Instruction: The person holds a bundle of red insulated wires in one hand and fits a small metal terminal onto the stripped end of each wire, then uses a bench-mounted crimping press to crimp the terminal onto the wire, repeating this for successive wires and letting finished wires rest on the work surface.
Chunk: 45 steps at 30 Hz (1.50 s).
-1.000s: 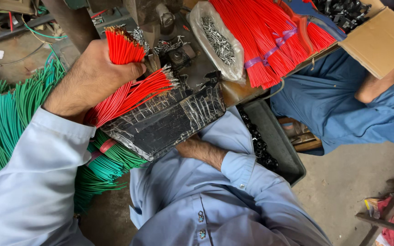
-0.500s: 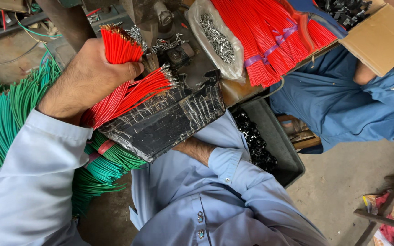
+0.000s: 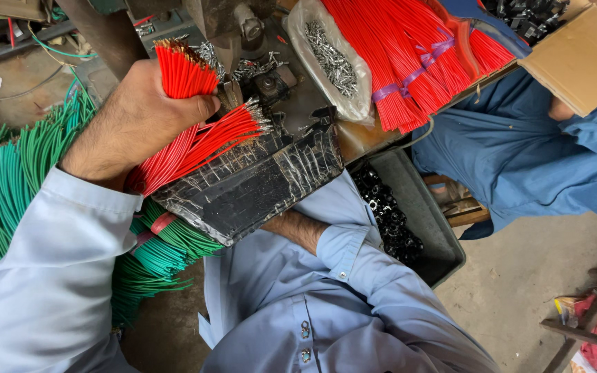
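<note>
Above the scratched black plate (image 3: 257, 186), your left hand (image 3: 136, 124) is clamped around a bundle of red wires (image 3: 188, 131), some ends pointing up past your thumb, others fanned toward the crimping machine (image 3: 257, 76) just beyond the plate. Your right hand is hidden beneath the plate; only the forearm (image 3: 298, 231) shows, so you cannot tell whether it grips anything. It looks as though you are feeding wire ends to the machine one after another; the next move likely calls for singling out one uncrimped end and aligning it squarely. Right of the plate, a clear bag of metal terminals (image 3: 333, 62) lies on the desk (image 3: 364, 138) beside a large tied sheaf of red wires (image 3: 409, 55). Left of the plate, green wire bundles (image 3: 8, 173) pile up. Below the desk edge sits a dark tray of black parts (image 3: 392, 214), with a bare concrete floor (image 3: 519, 276) beyond and another person's blue sleeve (image 3: 519, 159) nearby.
</note>
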Tool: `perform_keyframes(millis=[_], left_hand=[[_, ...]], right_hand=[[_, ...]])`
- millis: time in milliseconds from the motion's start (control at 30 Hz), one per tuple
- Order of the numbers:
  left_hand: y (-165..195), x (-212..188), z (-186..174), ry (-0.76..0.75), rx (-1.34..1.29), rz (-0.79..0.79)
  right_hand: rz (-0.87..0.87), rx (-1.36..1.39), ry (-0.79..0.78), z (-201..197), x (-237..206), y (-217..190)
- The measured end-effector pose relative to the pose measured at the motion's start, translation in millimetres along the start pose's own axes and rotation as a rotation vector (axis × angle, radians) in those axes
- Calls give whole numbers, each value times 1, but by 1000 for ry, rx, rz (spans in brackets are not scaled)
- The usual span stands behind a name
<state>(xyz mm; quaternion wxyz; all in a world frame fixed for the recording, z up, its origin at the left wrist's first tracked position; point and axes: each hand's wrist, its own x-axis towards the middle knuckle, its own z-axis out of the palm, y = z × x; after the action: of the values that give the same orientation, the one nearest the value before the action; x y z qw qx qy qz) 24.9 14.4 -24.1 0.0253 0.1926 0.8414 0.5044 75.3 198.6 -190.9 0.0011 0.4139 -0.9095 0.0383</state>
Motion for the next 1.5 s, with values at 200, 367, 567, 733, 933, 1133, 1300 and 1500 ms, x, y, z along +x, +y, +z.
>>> perform_keyframes(millis=[200, 367, 567, 733, 933, 1133, 1300, 1500], left_hand=[[1, 0, 2, 5, -5, 34], [2, -1, 1, 4, 5, 13], [3, -1, 1, 3, 4, 25], [4, -1, 2, 12, -10, 12], [4, -1, 0, -4, 38, 4], [4, -1, 1, 11, 0, -38], [1, -2, 0, -14, -17, 29], [1, -2, -2, -24, -64, -25]], right_hand=[[5, 0, 0, 4, -5, 1], [-3, 7, -7, 5, -5, 2], [-13, 2, -25, 9, -6, 4], [-41, 2, -78, 21, -13, 11], [-86, 763, -907, 45, -36, 12], [4, 1579, -1599, 50, -51, -10], [119, 2106, -1706, 50, -39, -7], [53, 2336, -1967, 49, -17, -5]])
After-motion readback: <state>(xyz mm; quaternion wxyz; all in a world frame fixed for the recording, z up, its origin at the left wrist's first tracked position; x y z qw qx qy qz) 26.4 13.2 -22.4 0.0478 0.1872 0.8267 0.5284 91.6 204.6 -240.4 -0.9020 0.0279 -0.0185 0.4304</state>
